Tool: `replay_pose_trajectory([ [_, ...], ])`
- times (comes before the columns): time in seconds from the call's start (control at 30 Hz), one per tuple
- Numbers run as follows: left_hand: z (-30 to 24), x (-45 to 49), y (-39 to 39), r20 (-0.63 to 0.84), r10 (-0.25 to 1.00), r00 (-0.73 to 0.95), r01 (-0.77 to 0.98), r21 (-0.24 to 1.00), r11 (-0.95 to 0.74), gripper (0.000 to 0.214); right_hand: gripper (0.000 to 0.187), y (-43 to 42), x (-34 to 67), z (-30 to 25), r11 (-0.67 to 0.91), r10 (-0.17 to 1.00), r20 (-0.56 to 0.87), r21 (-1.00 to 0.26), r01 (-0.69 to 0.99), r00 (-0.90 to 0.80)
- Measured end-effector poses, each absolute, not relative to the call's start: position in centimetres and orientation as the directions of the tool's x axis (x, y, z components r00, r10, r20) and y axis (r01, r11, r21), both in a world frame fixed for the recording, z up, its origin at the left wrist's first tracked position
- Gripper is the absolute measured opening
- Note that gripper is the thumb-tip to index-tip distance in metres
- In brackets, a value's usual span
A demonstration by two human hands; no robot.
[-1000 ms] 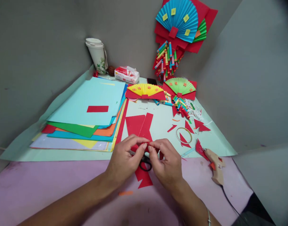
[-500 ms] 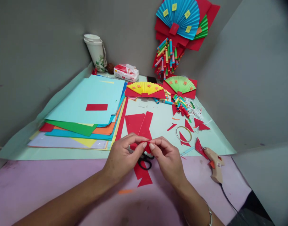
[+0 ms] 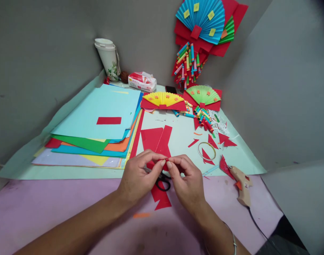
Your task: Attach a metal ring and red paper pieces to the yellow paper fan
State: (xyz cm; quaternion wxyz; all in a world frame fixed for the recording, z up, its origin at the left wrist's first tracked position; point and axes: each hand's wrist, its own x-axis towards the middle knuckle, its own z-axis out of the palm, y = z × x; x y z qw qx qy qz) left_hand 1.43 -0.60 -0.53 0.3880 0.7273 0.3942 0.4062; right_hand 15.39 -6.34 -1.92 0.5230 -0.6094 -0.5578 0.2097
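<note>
Between the fingertips of both hands is a small piece of red paper, partly covered by the thumbs. My left hand pinches it from the left, and my right hand pinches it from the right. Black-handled scissors lie just below the fingertips, their blades mostly hidden by my left hand. Under the hands lie cut red paper pieces, one long strip with a notched end reaching toward me.
Left stands a stack of coloured paper. A hot glue gun, a tape roll and red scraps lie right. Behind are a yellow paper fan, a green one, a cup and a tissue pack.
My right hand has shifted slightly left, its fingers closer to the left fingertips. The red piece shows a little less below the thumbs; other things have stayed put.
</note>
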Motion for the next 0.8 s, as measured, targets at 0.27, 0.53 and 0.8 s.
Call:
replay_pose_trajectory([
  [0.27, -0.77, 1.57, -0.79, 0.307, 0.882, 0.358, 0.295, 0.859, -0.419, 0.009, 0.016, -6.33, 15.15, -1.91, 0.269, 0.814, 0.536, -0.687, 0.675, 0.222],
  [0.53, -1.1, 1.78, -0.8, 0.331, 0.875, 0.352, 0.323, 0.835, -0.446, 0.009, 0.017, -6.32, 15.16, -2.12, 0.282, 0.79, 0.583, -0.62, 0.732, 0.189],
  [0.8, -1.07, 1.81, -0.98, 0.348, 0.866, 0.359, 0.331, 0.82, -0.467, 0.01, 0.015, -6.27, 15.18, -2.22, 0.271, 0.782, 0.596, -0.589, 0.761, 0.182],
])
